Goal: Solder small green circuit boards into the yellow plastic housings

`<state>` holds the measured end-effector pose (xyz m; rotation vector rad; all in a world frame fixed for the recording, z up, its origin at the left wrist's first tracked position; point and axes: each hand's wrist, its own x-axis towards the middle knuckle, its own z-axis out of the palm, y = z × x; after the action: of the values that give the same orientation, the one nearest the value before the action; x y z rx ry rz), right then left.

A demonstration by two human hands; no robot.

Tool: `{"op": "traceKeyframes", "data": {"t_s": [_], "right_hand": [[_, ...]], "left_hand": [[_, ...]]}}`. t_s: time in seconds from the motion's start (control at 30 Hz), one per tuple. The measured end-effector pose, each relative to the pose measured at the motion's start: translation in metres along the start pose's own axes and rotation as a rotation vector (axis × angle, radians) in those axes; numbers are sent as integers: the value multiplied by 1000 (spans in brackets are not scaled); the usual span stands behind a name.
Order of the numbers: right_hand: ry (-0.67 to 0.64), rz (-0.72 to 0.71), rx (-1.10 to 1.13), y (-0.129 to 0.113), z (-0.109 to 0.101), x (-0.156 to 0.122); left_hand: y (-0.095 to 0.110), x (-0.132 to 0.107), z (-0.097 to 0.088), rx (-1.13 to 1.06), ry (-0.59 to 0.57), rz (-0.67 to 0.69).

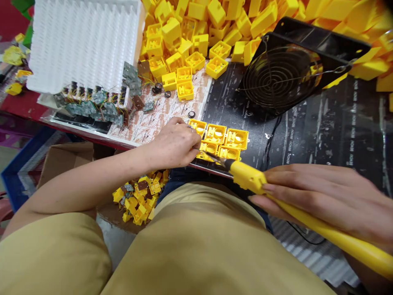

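Several open yellow plastic housings (pixel 227 139) sit in a tight cluster at the near edge of the black mat (pixel 322 131). My left hand (pixel 176 143) rests beside them with fingers curled together, pinching something too small to make out against the front left housing. My right hand (pixel 322 196) grips a yellow-handled soldering iron (pixel 254 180). Its dark tip (pixel 215 157) points at the same front housing, close to my left fingertips.
A big heap of yellow housings (pixel 215 28) fills the back of the table. A black fan with a wire guard (pixel 282 73) stands at the back right. A white foam block (pixel 82 41) with small circuit boards (pixel 92 106) is at the left. A cardboard box of parts (pixel 138 198) sits below the table edge.
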<state>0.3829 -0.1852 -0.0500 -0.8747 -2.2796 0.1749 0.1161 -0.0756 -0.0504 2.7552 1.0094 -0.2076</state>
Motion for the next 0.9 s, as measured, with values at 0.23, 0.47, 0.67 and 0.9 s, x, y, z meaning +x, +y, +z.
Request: {"op": "traceKeyframes", "data": {"t_s": [0.23,0.47,0.67,0.9], "right_hand": [[-45,155,-9,11,-2,-21],[64,217,84,13,8,-24],[101,115,-12,13,12,-17],[135,183,1,9,18,-15]], "left_hand": [[0,-1,0,30,32,38],[-2,-13,-3,170,64,105],[-17,-15,2,98,156,69],[-15,-4,3,-22,111,-18]]}}
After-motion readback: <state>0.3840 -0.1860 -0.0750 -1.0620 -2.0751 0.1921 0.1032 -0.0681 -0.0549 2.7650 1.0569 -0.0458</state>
